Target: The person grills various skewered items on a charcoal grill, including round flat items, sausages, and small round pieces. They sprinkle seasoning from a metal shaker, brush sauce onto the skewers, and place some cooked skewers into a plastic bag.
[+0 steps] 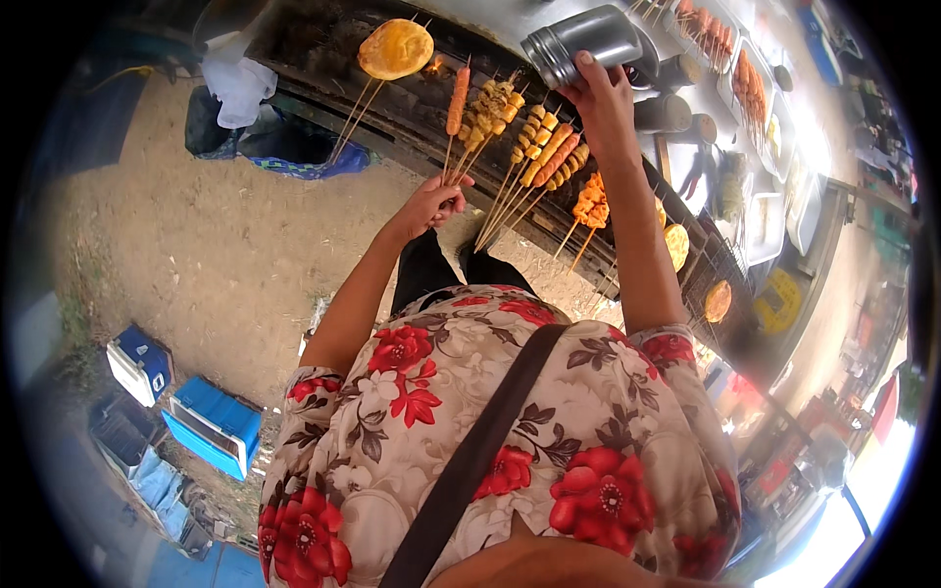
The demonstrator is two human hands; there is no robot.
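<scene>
Several skewers are gripped by their stick ends in my left hand (434, 202); one carries a sausage (458, 101) and others carry chunks coated in seasoning (487, 110). My right hand (601, 99) holds a metal shaker (584, 45), tilted with its ridged end towards the left, above and to the right of those skewers. More skewers with sausages (556, 156) and sliced pieces lie across the long charcoal grill, beside skewers of orange folded food (592, 202). A round flat yellow piece on two sticks (395, 50) rests over the grill's left part, near a small flame.
Metal canisters (663, 114) and white trays of raw skewers (750, 88) stand on the metal table beyond the grill. A wire rack (697, 298) is at the grill's right end. Blue coolers (213, 426) sit on the dirt ground. A lined container with cloth (309, 147) is left of the grill.
</scene>
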